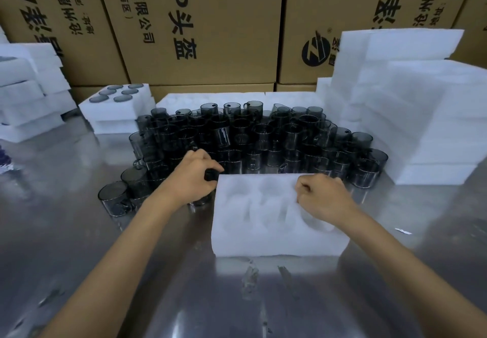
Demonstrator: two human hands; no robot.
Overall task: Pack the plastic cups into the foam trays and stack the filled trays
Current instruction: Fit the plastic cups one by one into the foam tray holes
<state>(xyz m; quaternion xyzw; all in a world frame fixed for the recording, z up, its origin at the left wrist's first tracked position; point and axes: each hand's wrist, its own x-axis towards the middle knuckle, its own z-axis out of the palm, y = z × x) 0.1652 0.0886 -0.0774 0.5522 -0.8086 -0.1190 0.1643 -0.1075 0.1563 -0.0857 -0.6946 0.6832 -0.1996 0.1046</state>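
A white foam tray is seen lying on the metal table, just in front of the person, with its round pockets facing up and holding no cups. The right hand rests on the tray's right part with its fingers curled together; whether a bit of the foam is pinched between them cannot be told. The left hand is placed just beside the tray's left far corner, and its fingers are closed around a dark cup, of which only a small part is shown.

Directly behind the tray, a dense crowd of smoky grey plastic cups is stood upright on the table, touching one another and reaching the tray's far edge. A few more are gathered at the near left, under and beside the left forearm.

The cups are hemmed in on three sides (all by foam). A tall stack of empty trays is piled at the right, touching the outermost cups. A low row of foam is laid behind. At the far left, a filled tray with six cups in its pockets is set on top of others, and further foam trays are heaped at the left edge. Printed cardboard cartons are stacked along the back.
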